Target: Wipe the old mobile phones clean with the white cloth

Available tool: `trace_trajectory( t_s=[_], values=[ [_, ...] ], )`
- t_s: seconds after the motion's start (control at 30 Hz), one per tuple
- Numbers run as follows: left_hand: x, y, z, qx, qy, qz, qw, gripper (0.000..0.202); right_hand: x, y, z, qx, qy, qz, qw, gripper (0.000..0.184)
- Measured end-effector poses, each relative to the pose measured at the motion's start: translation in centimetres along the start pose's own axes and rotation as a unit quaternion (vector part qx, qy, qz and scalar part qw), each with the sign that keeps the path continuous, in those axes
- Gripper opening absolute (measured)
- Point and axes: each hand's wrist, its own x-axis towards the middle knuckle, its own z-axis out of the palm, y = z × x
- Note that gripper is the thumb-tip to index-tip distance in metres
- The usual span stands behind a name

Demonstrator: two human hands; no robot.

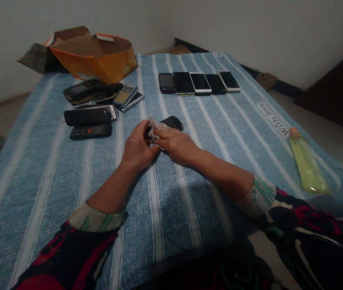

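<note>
My left hand (137, 146) and my right hand (176, 145) meet over the middle of a blue striped cloth (189, 189). Between them is a small black phone (173, 122), whose far end sticks out beyond my fingers. A crumpled white cloth or tissue (156, 125) is pressed against the phone under my right hand's fingers. My left hand's fingers are curled round the phone's near end. Both hands are closed.
A row of several smartphones (199, 83) lies face up at the far middle. A heap of older phones (99, 100) sits at the far left beside an open orange cardboard box (99, 60). A yellow-green bottle (307, 166) lies at the right edge.
</note>
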Motion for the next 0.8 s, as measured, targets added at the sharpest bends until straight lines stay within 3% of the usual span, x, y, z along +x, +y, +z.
trace_trajectory(
  t_s=[0.13,0.27,0.5,0.63,0.8],
  values=[
    [-0.1,0.0,-0.2,-0.009,-0.007,-0.005,1.000,0.053,-0.3,-0.5,-0.3,-0.019,-0.013,-0.002,1.000,0.028],
    [-0.4,-0.3,-0.4,-0.024,-0.007,-0.005,1.000,0.058,-0.6,-0.8,-0.1,-0.044,0.018,-0.001,0.999,0.030],
    [-0.8,-0.8,-0.5,-0.095,-0.009,-0.057,0.994,0.063,-0.9,-0.9,0.6,-0.046,0.035,-0.011,0.998,0.029],
    [-0.8,-1.0,-0.4,-0.155,0.030,-0.108,0.982,0.065,-1.1,-0.8,0.9,-0.045,0.061,0.015,0.997,0.032],
    [-0.7,-0.8,-0.6,-0.204,0.054,-0.137,0.968,0.052,-1.1,-0.7,1.5,-0.063,0.096,0.042,0.992,0.033]
  ],
)
